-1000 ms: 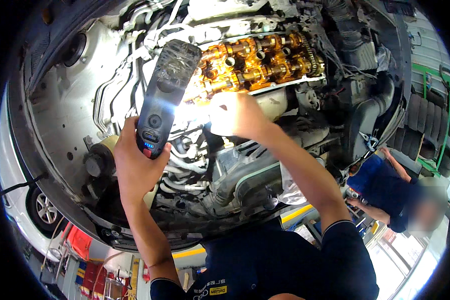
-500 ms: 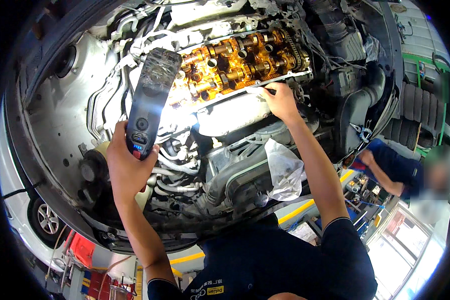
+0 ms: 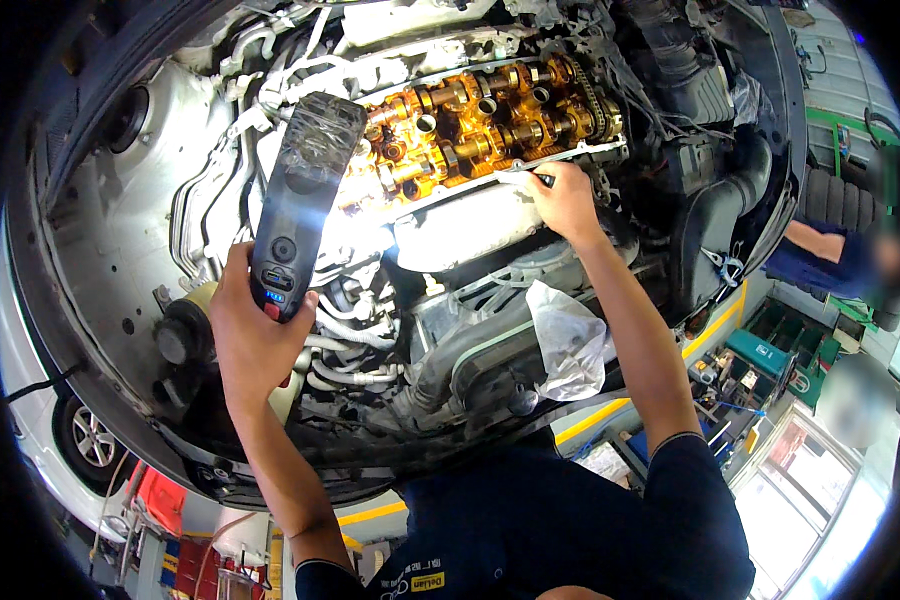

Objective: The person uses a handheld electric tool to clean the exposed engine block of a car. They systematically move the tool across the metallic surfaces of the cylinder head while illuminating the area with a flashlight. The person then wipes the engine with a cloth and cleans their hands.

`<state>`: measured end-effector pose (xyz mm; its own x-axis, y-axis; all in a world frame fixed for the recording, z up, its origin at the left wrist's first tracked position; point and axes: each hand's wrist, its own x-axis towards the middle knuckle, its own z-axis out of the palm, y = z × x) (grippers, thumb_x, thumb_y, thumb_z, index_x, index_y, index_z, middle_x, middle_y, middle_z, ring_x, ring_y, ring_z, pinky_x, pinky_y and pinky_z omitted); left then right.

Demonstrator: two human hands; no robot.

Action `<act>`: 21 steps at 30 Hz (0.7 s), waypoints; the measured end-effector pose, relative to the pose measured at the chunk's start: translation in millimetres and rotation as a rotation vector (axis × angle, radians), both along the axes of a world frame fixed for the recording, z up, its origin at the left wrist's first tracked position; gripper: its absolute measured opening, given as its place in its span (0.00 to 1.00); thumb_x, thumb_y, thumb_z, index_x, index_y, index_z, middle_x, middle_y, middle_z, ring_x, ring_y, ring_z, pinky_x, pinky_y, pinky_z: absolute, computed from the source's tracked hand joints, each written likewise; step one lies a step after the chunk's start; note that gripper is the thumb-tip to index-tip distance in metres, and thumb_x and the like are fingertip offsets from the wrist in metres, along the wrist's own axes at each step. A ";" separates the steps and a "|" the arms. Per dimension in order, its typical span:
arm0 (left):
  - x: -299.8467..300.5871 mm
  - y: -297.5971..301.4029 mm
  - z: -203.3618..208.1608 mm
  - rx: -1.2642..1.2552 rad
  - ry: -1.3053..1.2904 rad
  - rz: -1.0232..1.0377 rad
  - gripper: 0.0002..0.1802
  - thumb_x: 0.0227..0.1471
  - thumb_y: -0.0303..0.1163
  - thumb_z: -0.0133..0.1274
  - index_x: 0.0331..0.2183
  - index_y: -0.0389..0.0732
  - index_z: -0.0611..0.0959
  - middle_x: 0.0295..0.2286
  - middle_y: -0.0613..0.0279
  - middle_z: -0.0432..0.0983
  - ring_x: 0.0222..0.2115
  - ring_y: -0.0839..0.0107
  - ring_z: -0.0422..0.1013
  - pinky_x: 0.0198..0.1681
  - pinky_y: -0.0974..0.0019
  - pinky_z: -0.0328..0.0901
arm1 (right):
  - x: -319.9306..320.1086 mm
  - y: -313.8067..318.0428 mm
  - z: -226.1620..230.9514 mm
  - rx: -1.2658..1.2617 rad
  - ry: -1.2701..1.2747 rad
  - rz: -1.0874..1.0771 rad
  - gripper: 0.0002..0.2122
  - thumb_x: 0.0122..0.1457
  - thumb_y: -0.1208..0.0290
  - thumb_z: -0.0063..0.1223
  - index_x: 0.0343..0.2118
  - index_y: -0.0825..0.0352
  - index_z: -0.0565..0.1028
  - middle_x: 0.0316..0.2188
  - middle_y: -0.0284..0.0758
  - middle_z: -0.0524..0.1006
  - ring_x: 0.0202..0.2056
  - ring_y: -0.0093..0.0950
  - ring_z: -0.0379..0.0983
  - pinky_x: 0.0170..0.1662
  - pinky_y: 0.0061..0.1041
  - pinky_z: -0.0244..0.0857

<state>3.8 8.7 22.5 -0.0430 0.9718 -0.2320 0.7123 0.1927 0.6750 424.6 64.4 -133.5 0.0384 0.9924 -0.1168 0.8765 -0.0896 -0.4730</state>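
My left hand [image 3: 260,325] grips the lower end of a black work light [image 3: 290,215], held upright over the left side of the engine bay. Its light falls on the open cylinder head [image 3: 470,125], where oil-stained golden camshafts and a timing chain [image 3: 595,98] lie bare. My right hand [image 3: 567,203] is closed around a slim tool with a dark end [image 3: 543,179], at the near rim [image 3: 500,178] of the cylinder head. The tool's exact kind is hard to make out. Just in front of that rim lies a pale metal cover [image 3: 470,235].
A crumpled clear plastic bag [image 3: 570,340] lies near my right forearm. Hoses [image 3: 355,330] fill the space below the lamp. A co-worker's arm [image 3: 815,242] shows at the far right, by stacked tyres [image 3: 835,195]. A green toolbox [image 3: 755,350] stands beyond the car's front edge.
My right hand has shifted very slightly along the cylinder head's rim. My left hand and the work light stay nearly still. The co-worker at the right has moved farther back, uncovering the green toolbox.
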 end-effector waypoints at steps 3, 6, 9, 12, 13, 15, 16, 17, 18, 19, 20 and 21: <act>-0.9 0.7 0.6 -0.033 0.001 0.000 0.30 0.39 0.26 0.69 0.47 0.37 0.76 0.29 0.48 0.78 0.29 0.51 0.75 0.36 0.55 0.69 | -16.8 -1.3 3.5 0.030 0.119 0.033 0.10 0.57 0.66 0.65 0.33 0.69 0.84 0.30 0.47 0.83 0.35 0.47 0.81 0.40 0.38 0.75; 1.4 4.4 4.7 -0.073 0.004 0.013 0.31 0.39 0.26 0.69 0.46 0.36 0.75 0.29 0.49 0.78 0.28 0.52 0.74 0.35 0.55 0.69 | -8.4 0.8 14.8 -0.096 0.110 -0.071 0.11 0.57 0.65 0.64 0.33 0.69 0.84 0.29 0.48 0.83 0.34 0.45 0.82 0.39 0.37 0.75; -1.6 0.9 0.7 0.004 0.028 -0.001 0.30 0.39 0.26 0.69 0.46 0.36 0.75 0.28 0.51 0.77 0.26 0.56 0.73 0.34 0.57 0.68 | 0.7 -0.1 11.1 -0.036 0.061 -0.042 0.10 0.58 0.66 0.65 0.33 0.69 0.84 0.30 0.47 0.83 0.34 0.44 0.82 0.39 0.38 0.75; 2.2 0.7 1.7 0.014 0.021 -0.014 0.30 0.39 0.26 0.69 0.46 0.36 0.75 0.28 0.52 0.77 0.25 0.58 0.71 0.33 0.58 0.68 | -19.0 -6.0 0.5 0.067 0.118 0.027 0.10 0.57 0.67 0.66 0.34 0.70 0.84 0.31 0.47 0.83 0.34 0.45 0.82 0.40 0.38 0.75; 2.4 1.6 3.5 -0.003 0.016 -0.012 0.30 0.40 0.26 0.69 0.46 0.36 0.75 0.28 0.52 0.77 0.26 0.58 0.71 0.33 0.59 0.68 | -15.5 -4.3 0.4 0.053 0.089 0.012 0.10 0.57 0.67 0.66 0.34 0.70 0.84 0.31 0.47 0.83 0.34 0.45 0.82 0.40 0.38 0.75; 3.2 2.9 4.8 -0.044 0.013 0.008 0.30 0.40 0.25 0.69 0.46 0.36 0.75 0.29 0.52 0.77 0.26 0.58 0.72 0.34 0.59 0.68 | -3.1 0.1 9.2 -0.028 0.039 -0.030 0.10 0.57 0.67 0.66 0.34 0.70 0.84 0.31 0.47 0.83 0.34 0.46 0.82 0.40 0.38 0.75; 2.7 2.2 4.6 -0.066 0.012 0.020 0.30 0.40 0.25 0.69 0.46 0.36 0.75 0.29 0.52 0.77 0.26 0.58 0.72 0.34 0.59 0.68 | 2.0 2.3 16.0 -0.094 0.017 -0.057 0.10 0.58 0.66 0.66 0.34 0.70 0.84 0.30 0.47 0.83 0.34 0.46 0.82 0.40 0.38 0.75; 0.7 1.1 3.6 -0.057 0.008 0.023 0.30 0.40 0.25 0.69 0.47 0.36 0.75 0.29 0.52 0.77 0.26 0.59 0.72 0.34 0.59 0.68 | -6.0 -1.7 16.1 0.049 0.073 0.000 0.10 0.58 0.66 0.65 0.33 0.70 0.84 0.29 0.48 0.83 0.33 0.46 0.82 0.39 0.38 0.75; 1.8 1.4 2.5 -0.049 -0.004 0.019 0.30 0.40 0.25 0.69 0.47 0.36 0.75 0.29 0.52 0.77 0.27 0.59 0.72 0.34 0.59 0.68 | -12.9 -4.8 15.3 0.030 0.090 0.007 0.10 0.58 0.66 0.65 0.32 0.70 0.83 0.29 0.48 0.82 0.33 0.46 0.81 0.38 0.38 0.75; 2.6 2.6 1.6 -0.036 -0.012 0.016 0.30 0.40 0.25 0.69 0.47 0.36 0.75 0.29 0.52 0.78 0.27 0.59 0.73 0.34 0.59 0.68 | -23.1 -4.9 11.6 0.014 0.111 0.016 0.10 0.58 0.66 0.65 0.31 0.70 0.83 0.28 0.48 0.82 0.32 0.46 0.81 0.37 0.38 0.75; 4.1 2.8 0.6 -0.012 -0.011 0.004 0.30 0.40 0.25 0.69 0.47 0.36 0.75 0.29 0.52 0.78 0.27 0.58 0.73 0.35 0.59 0.68 | -27.6 -5.4 10.3 -0.001 0.132 0.024 0.10 0.58 0.67 0.64 0.29 0.70 0.83 0.28 0.48 0.82 0.32 0.46 0.81 0.37 0.38 0.74; 1.4 0.0 -1.0 0.007 -0.005 -0.003 0.30 0.40 0.25 0.69 0.47 0.36 0.75 0.29 0.52 0.78 0.27 0.58 0.73 0.35 0.59 0.69 | -33.0 -5.0 15.6 -0.048 0.091 0.048 0.09 0.58 0.68 0.64 0.30 0.70 0.83 0.28 0.49 0.82 0.32 0.47 0.81 0.37 0.39 0.74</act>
<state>5.3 8.8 21.5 -0.0387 0.9735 -0.2255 0.7096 0.1856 0.6797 391.7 59.3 -117.9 -0.0214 0.9861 -0.1647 0.8341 -0.0732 -0.5467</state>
